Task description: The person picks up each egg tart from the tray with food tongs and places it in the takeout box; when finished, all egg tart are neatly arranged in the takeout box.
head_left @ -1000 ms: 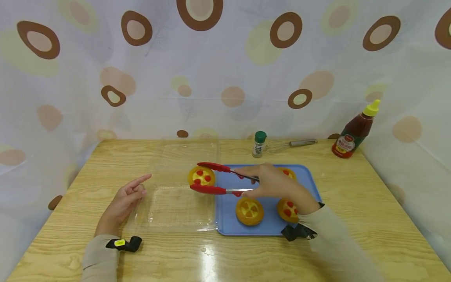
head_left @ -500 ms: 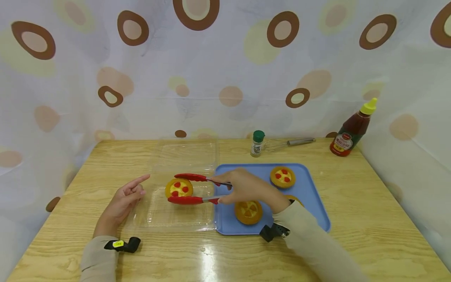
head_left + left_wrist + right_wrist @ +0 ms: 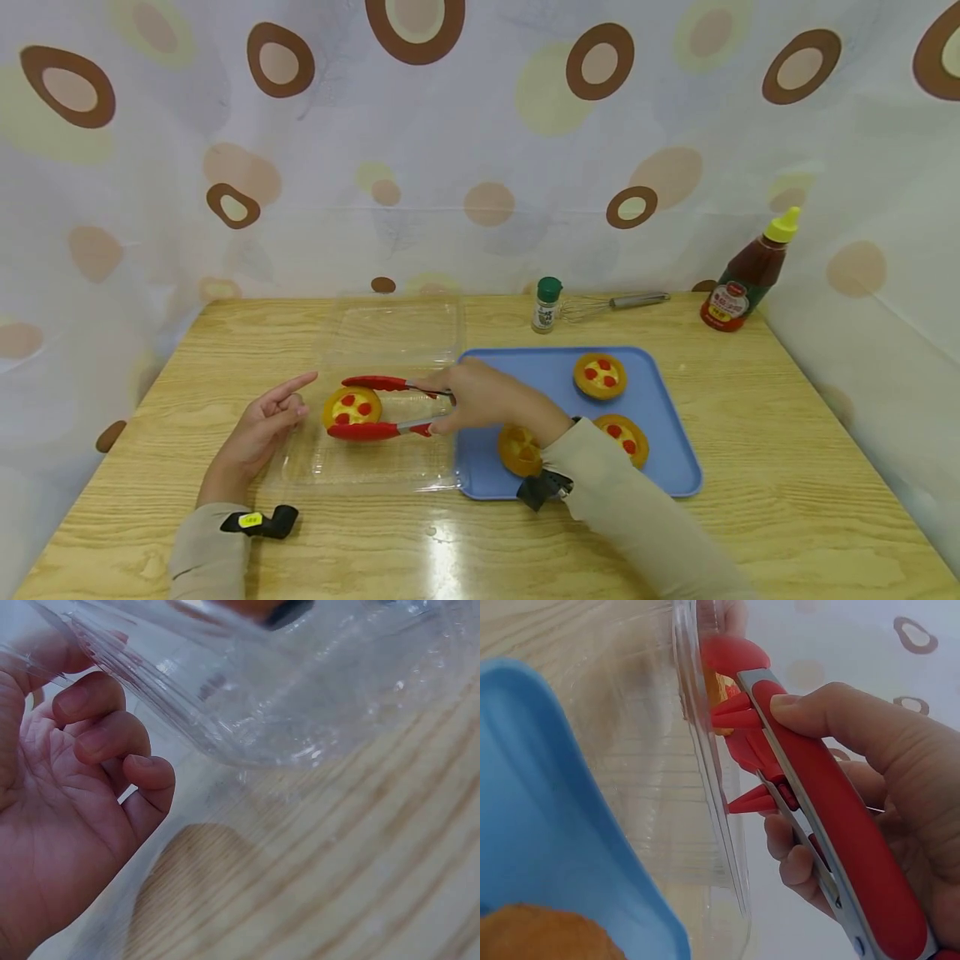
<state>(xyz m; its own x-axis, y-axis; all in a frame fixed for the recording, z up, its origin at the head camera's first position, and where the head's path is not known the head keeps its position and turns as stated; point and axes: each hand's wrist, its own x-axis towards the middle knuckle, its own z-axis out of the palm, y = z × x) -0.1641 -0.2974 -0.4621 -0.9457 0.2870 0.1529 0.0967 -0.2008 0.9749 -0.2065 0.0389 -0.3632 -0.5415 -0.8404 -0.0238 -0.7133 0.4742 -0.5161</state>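
Observation:
My right hand [image 3: 483, 396] grips red-and-metal tongs [image 3: 363, 431], whose red tips stand either side of a small round tart [image 3: 352, 408] with red pieces on yellow filling. That tart is over the near half of a hinged clear plastic container [image 3: 390, 467]; whether it touches the bottom I cannot tell. In the right wrist view the thumb presses the red tongs handle [image 3: 840, 817]. My left hand [image 3: 258, 433] holds the container's left edge, index finger stretched out and other fingers curled, as the left wrist view also shows beside the clear wall [image 3: 247, 742].
Right of the container lies a blue tray [image 3: 667, 467] bearing several tarts, one partly behind my right wrist. At the back stand a green-capped shaker [image 3: 547, 308], a whisk [image 3: 618, 303] and a sauce bottle [image 3: 750, 279]. A patterned curtain [image 3: 487, 150] hangs behind the wooden table.
My right hand has moved left, carrying the tart in the tongs from the container's right side to its left side. The left hand stays at the container's edge.

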